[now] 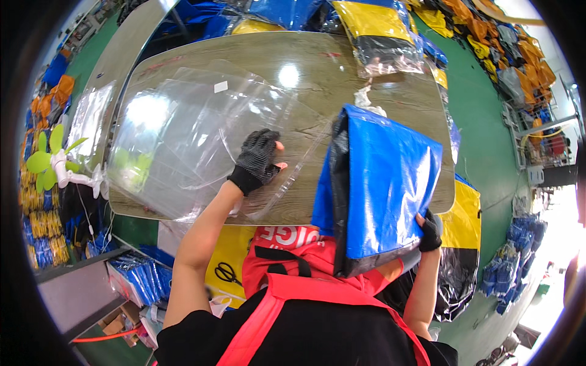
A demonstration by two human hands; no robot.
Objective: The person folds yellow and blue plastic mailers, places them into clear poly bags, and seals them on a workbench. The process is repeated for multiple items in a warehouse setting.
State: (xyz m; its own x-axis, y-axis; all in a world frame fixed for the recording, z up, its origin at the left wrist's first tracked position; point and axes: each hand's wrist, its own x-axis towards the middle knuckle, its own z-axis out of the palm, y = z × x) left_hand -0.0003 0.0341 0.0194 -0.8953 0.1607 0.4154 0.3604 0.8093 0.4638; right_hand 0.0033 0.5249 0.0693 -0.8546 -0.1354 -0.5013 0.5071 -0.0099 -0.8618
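Note:
My right hand (429, 232), in a dark fingerless glove, grips the lower right edge of a folded blue and black tarpaulin bag (389, 183). The bag overhangs the table's near edge, and its black side shows along the left and bottom. My left hand (258, 158), gloved in dark knit with bare fingertips, rests on a spread of clear plastic sleeves (192, 132). Its thumb and forefinger are apart, with nothing seen between them. A small white label (220, 86) sits on the sleeves.
The wood-grain table (316, 68) has rounded corners. A bagged yellow and black bundle (380, 32) lies at its far right, near a crumpled white scrap (366, 100). A green-bladed fan (55, 160) is clipped at the left. Scissors (225, 272) lie below the near edge.

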